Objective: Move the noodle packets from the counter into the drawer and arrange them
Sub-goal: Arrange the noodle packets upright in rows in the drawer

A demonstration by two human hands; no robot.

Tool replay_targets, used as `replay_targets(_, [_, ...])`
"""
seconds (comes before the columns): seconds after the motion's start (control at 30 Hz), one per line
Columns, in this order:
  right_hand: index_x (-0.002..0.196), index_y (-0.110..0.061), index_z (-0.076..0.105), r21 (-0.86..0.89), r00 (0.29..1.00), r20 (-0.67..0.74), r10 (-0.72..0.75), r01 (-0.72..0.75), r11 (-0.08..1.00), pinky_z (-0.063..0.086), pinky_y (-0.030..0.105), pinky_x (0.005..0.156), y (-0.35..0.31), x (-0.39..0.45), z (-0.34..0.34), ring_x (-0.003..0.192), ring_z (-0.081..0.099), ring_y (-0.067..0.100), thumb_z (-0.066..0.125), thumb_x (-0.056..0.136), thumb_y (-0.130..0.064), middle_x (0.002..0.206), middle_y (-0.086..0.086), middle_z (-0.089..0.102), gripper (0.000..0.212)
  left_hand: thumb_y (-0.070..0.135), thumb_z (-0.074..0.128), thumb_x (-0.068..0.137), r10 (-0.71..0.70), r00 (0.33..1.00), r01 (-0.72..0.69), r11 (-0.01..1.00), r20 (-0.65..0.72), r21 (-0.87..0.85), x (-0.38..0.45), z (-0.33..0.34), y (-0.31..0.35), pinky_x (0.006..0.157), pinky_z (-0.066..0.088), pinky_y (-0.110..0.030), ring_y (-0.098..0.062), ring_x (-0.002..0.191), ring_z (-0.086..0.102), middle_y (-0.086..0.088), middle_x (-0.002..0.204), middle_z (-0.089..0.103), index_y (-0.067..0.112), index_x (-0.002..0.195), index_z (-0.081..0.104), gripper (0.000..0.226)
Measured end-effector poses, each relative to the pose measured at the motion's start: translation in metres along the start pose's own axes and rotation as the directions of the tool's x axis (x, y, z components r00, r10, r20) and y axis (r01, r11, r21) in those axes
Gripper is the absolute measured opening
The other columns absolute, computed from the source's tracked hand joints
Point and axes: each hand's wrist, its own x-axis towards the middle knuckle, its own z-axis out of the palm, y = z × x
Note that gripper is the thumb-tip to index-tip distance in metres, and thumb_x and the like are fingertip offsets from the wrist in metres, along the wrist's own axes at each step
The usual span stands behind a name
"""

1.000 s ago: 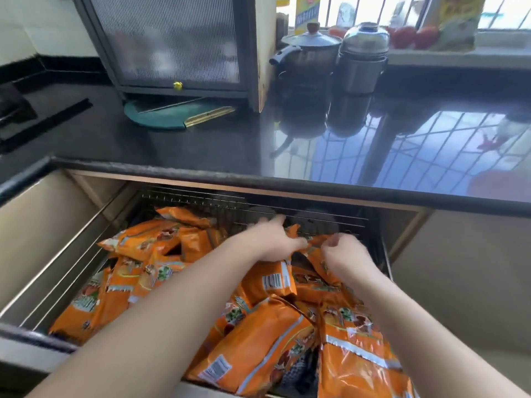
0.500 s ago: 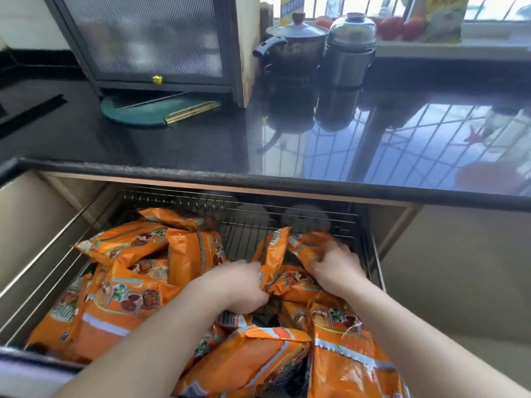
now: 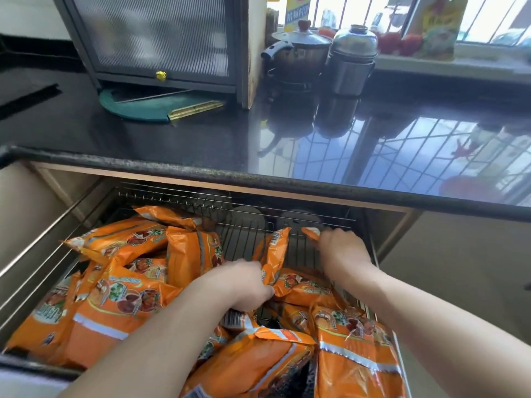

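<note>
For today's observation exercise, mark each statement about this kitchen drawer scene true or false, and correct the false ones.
1. The orange noodle packets lie in a wire drawer. True.
2. The left hand rests on the counter. False: it grips an upright packet in the drawer.
3. The right hand pinches a packet corner near the drawer's back right. True.
4. Noodle packets are stacked on the counter. False: none show there.
5. A lidded pot stands at the counter's back. True.

Lidded pot (image 3: 298,53) beside steel canister (image 3: 352,60).
</note>
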Motion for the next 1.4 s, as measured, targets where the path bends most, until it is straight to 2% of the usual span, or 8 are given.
replay_targets(0.3, [0.1,-0.031,0.063,0.445,0.977,-0.194,-0.092,0.171,0.879,0.05,0.019,0.06,0.042,-0.104,-0.088,0.071,0.064,0.006,0.065,0.089,-0.028,0.082,-0.015,0.07,0.011,0.042,0.048,0.104,0.038,0.929,-0.161,0.937,-0.368,-0.311,-0.014,-0.028,-0.002,0.116,0.038,-0.038,-0.025,0.14,0.048,-0.005,0.153,0.051,0.016,0.152,0.046,0.054])
replay_targets(0.37, [0.089,-0.021,0.067,0.816,0.997,-0.062,0.039,0.029,0.577,0.055,0.02,0.058,0.047,-0.108,-0.104,0.062,0.068,0.005,0.066,0.091,-0.017,0.072,-0.01,0.074,0.004,0.044,0.043,0.107,-0.046,0.892,-0.259,0.764,-0.45,-0.591,-0.02,-0.038,-0.002,0.109,0.041,-0.035,-0.017,0.127,0.057,0.006,0.134,0.064,0.02,0.138,0.061,0.043])
replay_targets(0.47, [0.11,-0.008,0.064,0.924,0.924,0.382,-0.038,-0.382,-0.015,0.064,0.041,0.073,0.052,-0.106,-0.106,0.079,0.078,0.028,0.066,0.096,-0.019,0.092,0.012,0.08,0.018,0.058,0.034,0.106,0.001,0.978,-0.204,0.176,-0.207,-0.963,-0.033,-0.046,0.006,0.105,0.051,-0.05,-0.027,0.114,0.07,-0.01,0.12,0.075,0.011,0.123,0.066,0.059])
replay_targets(0.57, [0.125,-0.007,0.058,0.831,0.844,0.502,-0.186,-0.531,-0.165,0.059,0.05,0.089,0.052,-0.109,-0.087,0.094,0.076,0.035,0.067,0.094,-0.028,0.109,0.018,0.077,0.039,0.065,0.035,0.101,0.197,0.979,-0.067,0.026,-0.061,-0.997,-0.048,-0.045,0.014,0.101,0.054,-0.053,-0.033,0.11,0.072,-0.018,0.118,0.075,0.01,0.128,0.064,0.069])
replay_targets(0.87, [0.124,-0.009,0.059,0.862,0.853,0.471,-0.223,-0.5,-0.09,0.063,0.045,0.08,0.058,-0.105,-0.077,0.092,0.077,0.033,0.065,0.097,-0.026,0.108,0.016,0.077,0.033,0.062,0.05,0.094,0.339,0.941,-0.065,0.174,-0.002,-0.983,-0.047,-0.04,0.009,0.102,0.05,-0.061,-0.041,0.122,0.064,-0.022,0.128,0.069,0.013,0.133,0.063,0.064])
replay_targets(1.17, [0.118,-0.025,0.066,0.821,0.842,0.432,-0.323,-0.219,0.526,0.062,0.039,0.079,0.05,-0.062,-0.149,0.092,0.078,0.021,0.071,0.094,-0.028,0.104,0.004,0.079,0.025,0.016,0.066,0.097,0.603,0.794,-0.122,0.287,0.081,-0.95,-0.05,-0.034,0.011,0.114,0.036,-0.065,-0.047,0.131,0.055,-0.026,0.139,0.061,0.002,0.143,0.05,0.05])
replay_targets(1.27, [0.114,-0.028,0.067,0.749,0.997,0.04,0.062,-0.071,0.659,0.059,0.032,0.077,0.061,-0.077,-0.157,0.09,0.073,0.013,0.065,0.096,-0.039,0.104,-0.005,0.075,0.021,0.014,0.065,0.094,0.559,0.823,-0.188,0.107,-0.097,-0.976,-0.052,-0.041,0.01,0.109,0.045,-0.059,-0.045,0.127,0.06,-0.025,0.136,0.063,0.0,0.141,0.052,0.051])
replay_targets(1.4, [0.13,-0.031,0.057,0.683,0.904,-0.356,0.237,0.079,0.726,0.047,0.034,0.091,0.042,-0.128,-0.145,0.11,0.059,0.012,0.059,0.094,-0.047,0.119,-0.011,0.058,0.04,0.015,0.07,0.092,0.233,0.882,-0.418,-0.013,-0.409,-0.908,-0.054,-0.045,0.021,0.104,0.052,-0.056,-0.034,0.114,0.071,-0.013,0.124,0.073,0.012,0.133,0.06,0.042])
